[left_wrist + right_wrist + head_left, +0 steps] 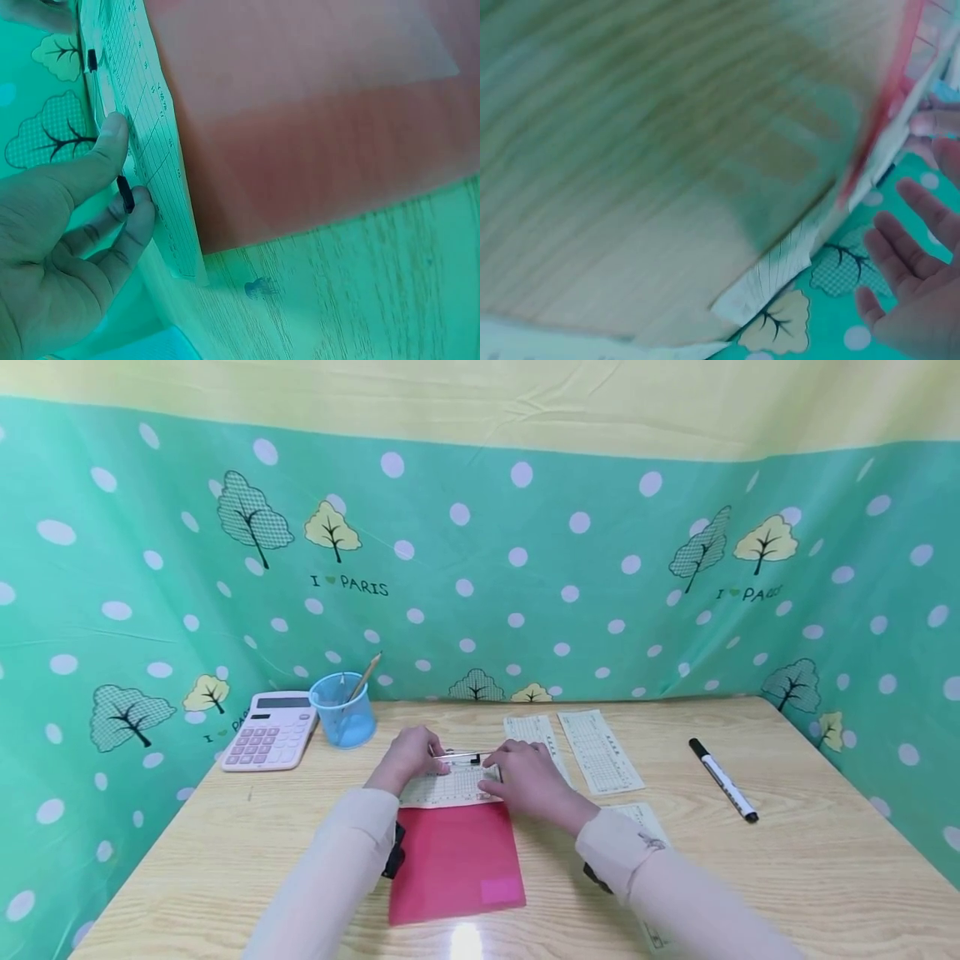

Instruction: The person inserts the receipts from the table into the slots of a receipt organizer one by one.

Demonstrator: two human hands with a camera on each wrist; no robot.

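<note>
A pink-red folder [457, 864] lies on the table, with a printed paper slip [450, 787] across its top end. Over the slip runs a thin metal clip bar [455, 755] with black end pieces, one of them a black tip [125, 193]. My left hand [411, 758] pinches the bar near this tip between thumb and fingers. At the bar's right end is my right hand [528, 777], its thumb over the slip and its fingers near the bar. The right wrist view shows its fingers spread and loosely bent; their exact contact is unclear.
More printed slips [600, 752] lie right of the folder, one partly under the right forearm. A marker [723, 779] lies farther right. At the back left are a calculator [272, 732] and a blue pen cup [348, 718] with pencils. A patterned curtain [517, 585] borders the table.
</note>
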